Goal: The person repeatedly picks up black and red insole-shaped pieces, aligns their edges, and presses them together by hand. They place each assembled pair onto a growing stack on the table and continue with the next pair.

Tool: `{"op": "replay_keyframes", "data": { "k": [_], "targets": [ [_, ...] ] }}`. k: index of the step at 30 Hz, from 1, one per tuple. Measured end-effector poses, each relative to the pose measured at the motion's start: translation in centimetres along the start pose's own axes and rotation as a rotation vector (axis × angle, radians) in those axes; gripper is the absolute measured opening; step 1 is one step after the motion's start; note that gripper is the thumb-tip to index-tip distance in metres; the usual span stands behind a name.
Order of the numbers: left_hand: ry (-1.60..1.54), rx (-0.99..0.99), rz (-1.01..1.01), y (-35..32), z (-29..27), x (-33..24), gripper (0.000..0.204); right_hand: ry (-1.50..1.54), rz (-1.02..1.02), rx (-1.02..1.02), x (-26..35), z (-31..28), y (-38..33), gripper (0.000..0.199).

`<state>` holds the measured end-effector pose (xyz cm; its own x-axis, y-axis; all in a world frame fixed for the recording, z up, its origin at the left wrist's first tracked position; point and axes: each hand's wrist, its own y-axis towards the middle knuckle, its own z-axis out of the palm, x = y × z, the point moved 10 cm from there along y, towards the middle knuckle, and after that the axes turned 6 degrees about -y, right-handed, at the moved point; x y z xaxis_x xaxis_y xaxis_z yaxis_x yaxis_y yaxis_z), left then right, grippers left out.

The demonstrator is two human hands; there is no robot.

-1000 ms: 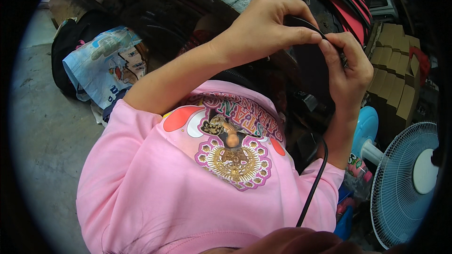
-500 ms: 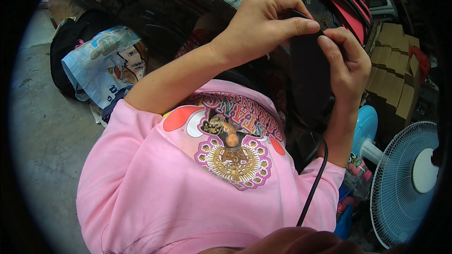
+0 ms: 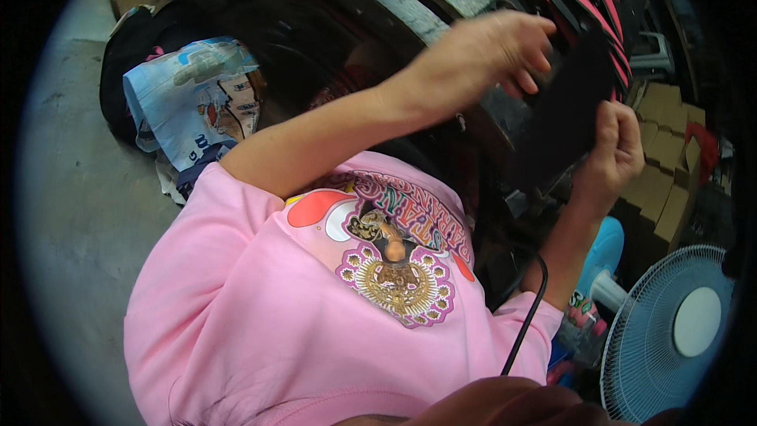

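Black flat piece (image 3: 561,122): your left hand (image 3: 481,55) and right hand (image 3: 619,150) each grip an edge, fingers clamped.

There is one view only, from a camera worn on the head of the person. It looks steeply down along the person's own body, so the chest of the pink shirt (image 3: 315,300) fills the lower middle of the picture and is very near to the lens. The two forearms rise from the body toward the upper right part. The lens is a wide fisheye: a dark round border closes the picture, and straight edges bend near it. At the left the camera sees the grey floor (image 3: 71,213), further away. At the lower right, near the rim, stands a blue fan (image 3: 670,331).
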<state>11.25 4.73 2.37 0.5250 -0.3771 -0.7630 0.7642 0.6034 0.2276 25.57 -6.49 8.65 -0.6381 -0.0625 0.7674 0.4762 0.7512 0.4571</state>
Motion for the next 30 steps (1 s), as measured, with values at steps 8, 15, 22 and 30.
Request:
{"op": "replay_keyframes", "data": {
  "k": [8,15,22,30],
  "targets": [
    [0.368,0.014,0.097,0.4,-1.8,-2.8,0.033,-0.465,-0.185,0.352,-0.1,4.0,1.0,0.033],
    [1.121,-0.188,-0.028,1.1,-9.7,-7.6,0.040,-0.830,-0.214,0.349,-2.7,4.1,0.2,0.035],
    [1.211,-0.120,-0.107,1.2,-10.5,-7.5,0.038,0.052,0.052,-0.003,-0.8,0.6,3.9,0.036],
    [1.250,-0.101,-0.061,1.7,-9.9,-8.1,0.040,-0.348,-0.015,0.278,-1.6,7.7,4.0,0.037]
  ]
}}
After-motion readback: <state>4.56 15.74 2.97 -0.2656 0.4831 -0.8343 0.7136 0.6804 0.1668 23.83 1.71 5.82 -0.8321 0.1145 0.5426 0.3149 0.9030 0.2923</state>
